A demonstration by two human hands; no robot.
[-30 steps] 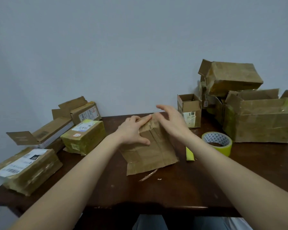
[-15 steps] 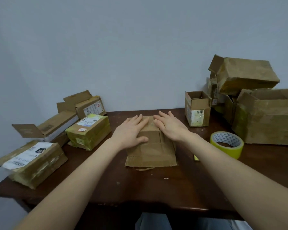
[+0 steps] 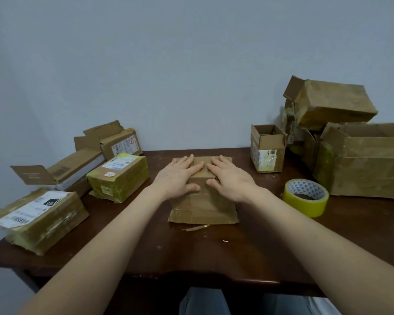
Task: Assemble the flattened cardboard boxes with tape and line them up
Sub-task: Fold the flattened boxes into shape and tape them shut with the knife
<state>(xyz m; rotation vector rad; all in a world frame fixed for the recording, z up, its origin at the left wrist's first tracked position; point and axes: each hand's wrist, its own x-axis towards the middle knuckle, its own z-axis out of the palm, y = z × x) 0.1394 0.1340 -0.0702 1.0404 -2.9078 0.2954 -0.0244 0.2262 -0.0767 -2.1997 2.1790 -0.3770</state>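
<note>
Since the earlier frame, both hands have flattened further. Left hand [image 3: 176,178] and right hand [image 3: 231,179] lie open, palms down, gripping nothing, pressing the brown taped cardboard box [image 3: 204,201] beneath them. Yellow tape roll [image 3: 306,197] sits right of the right hand.

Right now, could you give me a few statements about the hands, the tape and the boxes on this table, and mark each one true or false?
1. Both hands, left hand and right hand, lie flat on the middle box. True.
2. The yellow tape roll is in the right hand. False: it lies on the table, apart from that hand.
3. The small open box stands upright. True.
4. The tape roll lies left of the middle box. False: it lies to its right.
</note>
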